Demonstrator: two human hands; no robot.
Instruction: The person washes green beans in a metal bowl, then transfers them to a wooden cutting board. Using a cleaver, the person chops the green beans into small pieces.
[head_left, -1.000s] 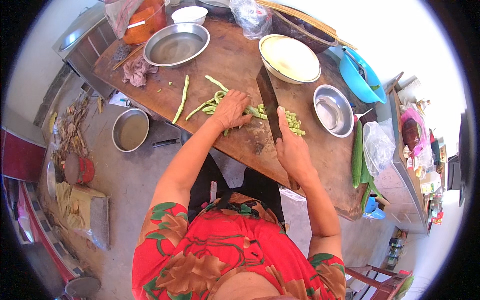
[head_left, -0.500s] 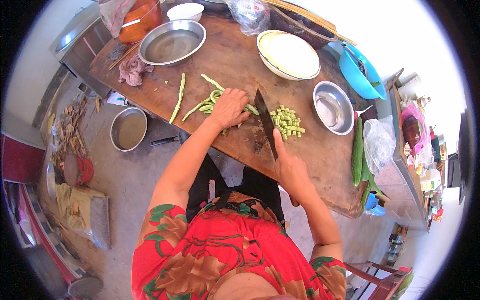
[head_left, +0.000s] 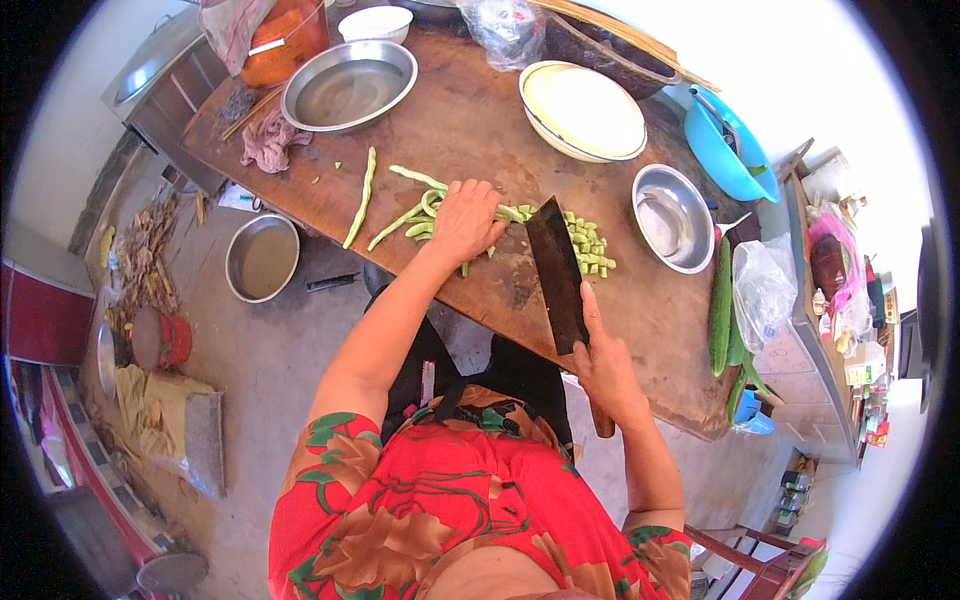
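Beans [head_left: 425, 215] partly under left hand [head_left: 465, 222]

Around the cream enamel plate [head_left: 585, 108] on the wooden counter [head_left: 660, 320]: a wide steel basin [head_left: 348, 85] to its left, a small steel bowl [head_left: 673, 217] just right and nearer, a blue plastic bowl [head_left: 727, 150] beyond its right. A pink rag [head_left: 268, 145] lies left of the basin.
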